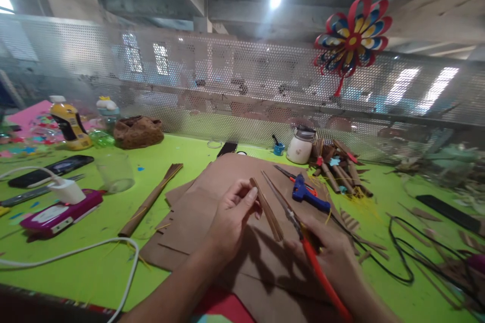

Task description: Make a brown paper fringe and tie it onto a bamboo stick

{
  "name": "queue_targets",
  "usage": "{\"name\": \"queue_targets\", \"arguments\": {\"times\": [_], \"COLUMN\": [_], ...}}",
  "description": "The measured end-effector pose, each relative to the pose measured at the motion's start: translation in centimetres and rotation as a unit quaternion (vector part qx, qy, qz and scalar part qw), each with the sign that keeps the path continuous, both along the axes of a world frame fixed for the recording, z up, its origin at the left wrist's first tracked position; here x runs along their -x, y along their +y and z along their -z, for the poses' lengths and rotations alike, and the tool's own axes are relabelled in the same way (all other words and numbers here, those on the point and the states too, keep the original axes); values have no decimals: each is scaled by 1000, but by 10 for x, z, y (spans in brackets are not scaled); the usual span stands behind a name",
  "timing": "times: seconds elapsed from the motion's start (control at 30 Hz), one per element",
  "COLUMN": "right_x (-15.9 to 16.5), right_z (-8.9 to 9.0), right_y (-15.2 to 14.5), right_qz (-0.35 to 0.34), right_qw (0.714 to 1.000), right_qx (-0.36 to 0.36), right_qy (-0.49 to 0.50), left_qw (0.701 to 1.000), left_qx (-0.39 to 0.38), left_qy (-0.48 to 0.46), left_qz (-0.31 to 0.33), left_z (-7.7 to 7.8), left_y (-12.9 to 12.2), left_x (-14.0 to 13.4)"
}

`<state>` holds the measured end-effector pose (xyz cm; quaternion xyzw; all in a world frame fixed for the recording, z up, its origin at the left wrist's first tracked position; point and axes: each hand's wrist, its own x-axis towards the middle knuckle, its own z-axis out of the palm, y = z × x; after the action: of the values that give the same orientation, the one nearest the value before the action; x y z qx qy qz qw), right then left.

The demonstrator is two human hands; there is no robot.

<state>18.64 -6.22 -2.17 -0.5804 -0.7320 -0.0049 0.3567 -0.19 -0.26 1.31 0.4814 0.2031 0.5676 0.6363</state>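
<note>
Between the thumb and fingers of my left hand a narrow brown paper strip is pinched near its upper end; it looks folded or layered. My right hand grips a pair of scissors with red-orange handles. The long blades point up and away, just right of the strip, and appear close together. Under both hands lie large sheets of brown kraft paper. A blue glue gun rests on the paper beyond the scissors, beside another tool with orange handles.
A rolled paper bundle lies left of the sheets. Farther left are a purple power strip with a white charger, a clear cup and a phone. Finished-looking paper rolls and a white jar stand back right. A black cable loops at right.
</note>
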Motion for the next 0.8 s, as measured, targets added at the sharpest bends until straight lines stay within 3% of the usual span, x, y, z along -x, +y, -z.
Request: {"name": "queue_targets", "arguments": {"times": [0.17,0.43,0.8], "right_x": [-20,-52,-94], "right_z": [-4,3,2], "right_y": [14,33,52], "right_qz": [42,92,8], "right_qw": [998,967,961], "right_qx": [49,176,234], "right_qy": [-13,-158,-146], "left_qw": [998,990,979], "left_qx": [45,137,196], "left_qy": [-4,-11,2], "left_qz": [34,-3,-49], "left_z": [-3,2,10], "left_y": [1,11,22], "left_x": [1,-2,-4]}}
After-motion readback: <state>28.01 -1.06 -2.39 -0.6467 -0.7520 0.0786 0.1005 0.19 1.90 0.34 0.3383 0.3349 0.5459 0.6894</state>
